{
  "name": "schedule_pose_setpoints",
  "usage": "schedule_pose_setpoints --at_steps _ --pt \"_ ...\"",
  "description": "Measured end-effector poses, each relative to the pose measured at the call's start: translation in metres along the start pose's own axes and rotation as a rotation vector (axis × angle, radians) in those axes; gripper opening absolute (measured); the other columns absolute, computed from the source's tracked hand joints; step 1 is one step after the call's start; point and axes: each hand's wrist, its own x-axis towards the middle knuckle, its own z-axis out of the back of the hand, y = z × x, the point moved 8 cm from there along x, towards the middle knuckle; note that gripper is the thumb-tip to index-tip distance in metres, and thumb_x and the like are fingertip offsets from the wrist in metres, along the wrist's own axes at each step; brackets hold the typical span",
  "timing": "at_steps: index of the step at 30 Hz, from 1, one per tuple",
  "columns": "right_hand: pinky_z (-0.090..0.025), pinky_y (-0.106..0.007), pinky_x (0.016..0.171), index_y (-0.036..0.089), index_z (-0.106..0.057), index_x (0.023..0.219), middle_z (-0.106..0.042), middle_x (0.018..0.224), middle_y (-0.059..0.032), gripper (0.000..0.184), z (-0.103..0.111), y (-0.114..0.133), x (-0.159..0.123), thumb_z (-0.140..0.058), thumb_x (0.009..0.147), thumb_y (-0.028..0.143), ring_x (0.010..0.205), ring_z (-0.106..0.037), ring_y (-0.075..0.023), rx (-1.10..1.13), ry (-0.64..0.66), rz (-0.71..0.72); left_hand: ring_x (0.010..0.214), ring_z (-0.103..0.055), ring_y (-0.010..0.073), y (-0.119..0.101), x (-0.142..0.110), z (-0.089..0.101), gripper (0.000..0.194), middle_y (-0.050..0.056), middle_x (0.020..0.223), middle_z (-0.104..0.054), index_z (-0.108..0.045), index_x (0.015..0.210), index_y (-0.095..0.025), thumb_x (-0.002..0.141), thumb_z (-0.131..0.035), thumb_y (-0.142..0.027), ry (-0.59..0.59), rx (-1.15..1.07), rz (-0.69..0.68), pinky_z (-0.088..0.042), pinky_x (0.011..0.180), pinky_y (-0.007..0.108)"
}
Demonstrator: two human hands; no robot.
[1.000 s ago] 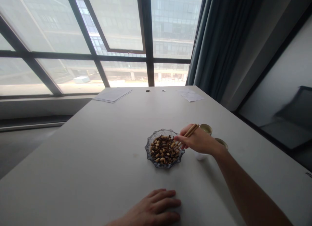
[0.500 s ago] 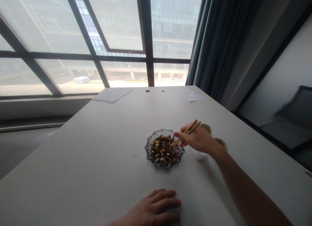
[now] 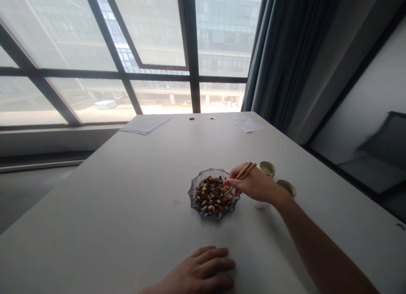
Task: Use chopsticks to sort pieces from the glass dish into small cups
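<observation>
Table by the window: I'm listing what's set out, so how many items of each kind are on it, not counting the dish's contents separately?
Glass dish: 1
Pair of wooden chopsticks: 1
Small cups: 2
White cup, partly hidden: 1
Paper piles: 2
Total: 7

Beside the scalloped glass dish [image 3: 197, 210], which looks glossy and cut-ribbed, smooth wooden chopsticks [image 3: 244, 171] are seen, glazed ceramic cups [image 3: 267, 168] are set, and a matt white desk [image 3: 127, 201] is spread.

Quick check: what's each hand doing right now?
Left hand: open, resting flat on the table.
Right hand: closed, holding wooden chopsticks.
</observation>
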Motion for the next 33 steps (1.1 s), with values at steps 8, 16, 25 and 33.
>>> schedule_pose_setpoints --at_steps 8,16,25,33 --pt "-0.051 -0.025 0.053 0.019 -0.062 0.063 -0.074 0.063 -0.005 0.045 0.001 0.0 -0.001 -0.074 0.091 0.053 0.062 -0.075 -0.0213 -0.003 -0.012 -0.001 0.146 -0.055 0.0267 -0.001 0.001 0.002 0.029 0.007 0.148 -0.067 -0.06 0.137 -0.026 0.109 -0.059 -0.022 -0.006 -0.021 0.008 -0.043 0.124 0.039" --pt "-0.048 -0.023 0.052 0.019 -0.064 0.063 -0.073 0.061 -0.0031 0.04 0.019 0.006 -0.008 -0.071 0.094 0.044 0.061 -0.075 -0.02 -0.08 -0.1 0.013 0.146 -0.055 0.0267 0.0 0.001 0.001 0.028 0.008 0.149 -0.066 -0.06 0.137 -0.025 0.109 -0.059 -0.023 0.015 -0.019 0.012 -0.043 0.124 0.039" --pt "-0.049 -0.025 0.05 0.02 -0.07 0.07 -0.075 0.065 -0.0048 0.039 0.054 0.015 -0.032 -0.069 0.094 0.051 0.061 -0.074 -0.0206 -0.075 -0.206 -0.018 0.146 -0.055 0.027 -0.003 0.004 0.009 0.03 0.008 0.149 -0.066 -0.06 0.135 -0.027 0.106 -0.062 -0.02 0.013 -0.06 0.028 -0.044 0.124 0.039" --pt "-0.05 -0.025 0.054 0.019 -0.066 0.068 -0.073 0.063 -0.0033 0.038 -0.003 0.009 -0.004 -0.074 0.091 0.048 0.06 -0.072 -0.0189 -0.009 -0.043 -0.012 0.146 -0.055 0.0265 0.002 0.001 0.0 0.031 0.007 0.149 -0.066 -0.06 0.138 -0.026 0.107 -0.062 -0.022 0.017 -0.02 0.007 -0.042 0.125 0.038"
